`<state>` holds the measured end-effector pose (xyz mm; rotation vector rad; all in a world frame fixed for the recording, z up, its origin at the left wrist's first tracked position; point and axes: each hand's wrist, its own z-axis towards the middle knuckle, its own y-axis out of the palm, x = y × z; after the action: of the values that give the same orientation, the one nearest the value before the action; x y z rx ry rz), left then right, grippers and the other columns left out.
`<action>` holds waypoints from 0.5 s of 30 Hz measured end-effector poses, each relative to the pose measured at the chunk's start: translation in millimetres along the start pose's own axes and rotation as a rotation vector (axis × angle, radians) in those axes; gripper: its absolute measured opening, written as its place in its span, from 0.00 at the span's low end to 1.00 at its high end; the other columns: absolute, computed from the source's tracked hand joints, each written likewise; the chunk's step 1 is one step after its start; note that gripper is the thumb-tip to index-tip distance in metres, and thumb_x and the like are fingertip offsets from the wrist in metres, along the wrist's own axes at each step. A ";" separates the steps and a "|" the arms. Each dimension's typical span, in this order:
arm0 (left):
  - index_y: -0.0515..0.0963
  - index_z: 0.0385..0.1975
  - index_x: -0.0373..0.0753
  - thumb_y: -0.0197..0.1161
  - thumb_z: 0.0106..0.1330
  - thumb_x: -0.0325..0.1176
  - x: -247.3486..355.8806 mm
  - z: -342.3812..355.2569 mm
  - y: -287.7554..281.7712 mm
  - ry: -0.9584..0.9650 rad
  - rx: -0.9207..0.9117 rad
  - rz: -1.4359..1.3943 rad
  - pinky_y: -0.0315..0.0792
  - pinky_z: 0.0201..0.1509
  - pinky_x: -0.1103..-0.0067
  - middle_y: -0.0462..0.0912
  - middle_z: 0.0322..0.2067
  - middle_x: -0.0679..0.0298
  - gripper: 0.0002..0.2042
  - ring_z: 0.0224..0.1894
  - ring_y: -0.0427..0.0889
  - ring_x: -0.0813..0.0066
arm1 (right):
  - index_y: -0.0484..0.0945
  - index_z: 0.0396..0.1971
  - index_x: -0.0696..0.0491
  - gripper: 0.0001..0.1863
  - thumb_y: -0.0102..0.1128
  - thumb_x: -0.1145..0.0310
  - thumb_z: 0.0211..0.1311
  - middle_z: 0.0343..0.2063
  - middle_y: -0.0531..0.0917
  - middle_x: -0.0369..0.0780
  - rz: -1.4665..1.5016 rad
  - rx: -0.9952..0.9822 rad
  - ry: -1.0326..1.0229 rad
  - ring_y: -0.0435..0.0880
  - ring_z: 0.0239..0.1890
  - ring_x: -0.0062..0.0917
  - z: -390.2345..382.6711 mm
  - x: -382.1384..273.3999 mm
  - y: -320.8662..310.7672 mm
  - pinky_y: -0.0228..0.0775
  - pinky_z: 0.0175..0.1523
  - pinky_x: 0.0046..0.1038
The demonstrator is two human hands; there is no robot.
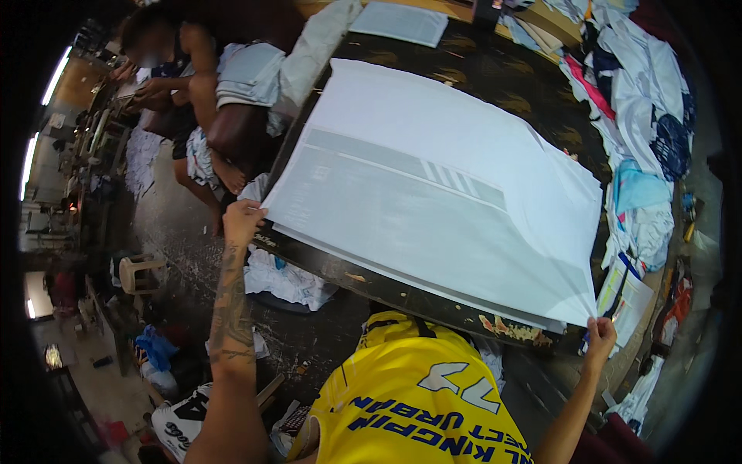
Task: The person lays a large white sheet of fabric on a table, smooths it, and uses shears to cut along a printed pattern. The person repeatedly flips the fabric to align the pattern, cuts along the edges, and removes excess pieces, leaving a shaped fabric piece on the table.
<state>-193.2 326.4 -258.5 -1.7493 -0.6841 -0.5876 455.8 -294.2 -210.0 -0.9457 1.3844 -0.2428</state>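
A large white fabric panel [433, 116] with a grey printed area and pale stripes lies spread over the dark patterned table. My left hand [244, 220] pinches its near left corner at the table's edge. At the near right corner, my right hand [601, 336] grips the cloth between thumb and fingers, pulling creases that fan out from that point. Another light layer shows under the panel along the near edge. How many layers lie beneath is hidden.
Another grey-white panel [398, 23] lies at the table's far end. Heaped garments [645, 139] line the right side. A person [182, 77] sits at far left beside a folded fabric stack [249, 76]. A plastic stool [141, 274] stands on the floor at left.
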 end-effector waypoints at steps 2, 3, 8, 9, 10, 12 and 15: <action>0.87 0.44 0.30 0.77 0.66 0.29 -2.4 -3.6 5.2 -0.062 0.009 -0.076 0.81 0.29 0.80 0.92 0.30 0.59 0.12 0.28 0.90 0.77 | 0.77 0.31 0.51 0.12 0.71 0.69 0.75 0.22 0.72 0.24 -0.003 0.010 0.025 0.66 0.24 0.08 0.7 -8.5 2.7 0.55 0.30 0.19; 0.87 0.43 0.30 0.77 0.67 0.28 -4.2 -5.6 9.3 -0.119 -0.012 -0.089 0.81 0.29 0.80 0.91 0.30 0.60 0.10 0.28 0.90 0.78 | 0.77 0.31 0.51 0.12 0.71 0.69 0.75 0.22 0.72 0.24 0.001 0.019 0.030 0.65 0.24 0.08 1.2 -11.7 4.9 0.54 0.30 0.19; 0.87 0.41 0.32 0.76 0.68 0.29 -4.7 -13.2 19.5 -0.034 0.062 -0.005 0.82 0.29 0.78 0.91 0.29 0.61 0.08 0.28 0.91 0.77 | 0.74 0.29 0.51 0.15 0.70 0.69 0.76 0.22 0.69 0.23 0.023 -0.003 0.001 0.62 0.24 0.08 -2.4 -17.5 9.0 0.51 0.30 0.21; 0.87 0.41 0.33 0.76 0.68 0.29 -3.0 -14.3 18.5 -0.024 0.073 -0.031 0.82 0.28 0.78 0.91 0.29 0.61 0.07 0.29 0.91 0.77 | 0.73 0.29 0.51 0.15 0.70 0.69 0.76 0.22 0.68 0.23 0.027 -0.002 -0.027 0.61 0.25 0.08 -3.1 -17.7 8.0 0.50 0.30 0.21; 0.87 0.41 0.33 0.75 0.69 0.29 -1.7 -16.1 17.0 -0.011 0.098 -0.015 0.83 0.27 0.78 0.91 0.30 0.61 0.07 0.29 0.91 0.77 | 0.73 0.29 0.51 0.15 0.69 0.69 0.77 0.22 0.68 0.23 0.002 0.009 -0.038 0.61 0.26 0.08 -4.2 -17.9 5.6 0.50 0.31 0.21; 0.87 0.41 0.33 0.74 0.69 0.30 0.4 -18.6 14.6 0.016 0.127 -0.017 0.83 0.26 0.78 0.90 0.29 0.62 0.07 0.29 0.90 0.77 | 0.75 0.30 0.52 0.14 0.70 0.69 0.77 0.23 0.70 0.24 -0.015 0.025 -0.001 0.64 0.27 0.08 -5.4 -17.7 2.6 0.53 0.32 0.20; 0.87 0.40 0.34 0.74 0.70 0.30 0.1 -26.0 14.5 0.027 0.161 0.011 0.83 0.26 0.79 0.89 0.29 0.63 0.06 0.28 0.89 0.78 | 0.78 0.31 0.53 0.13 0.71 0.68 0.77 0.24 0.75 0.25 -0.033 0.042 0.012 0.66 0.28 0.08 -9.4 -15.7 -1.6 0.55 0.33 0.19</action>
<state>-184.2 298.2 -261.3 -1.5918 -0.6842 -0.5324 444.4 -288.8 -196.7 -0.9336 1.3707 -0.3022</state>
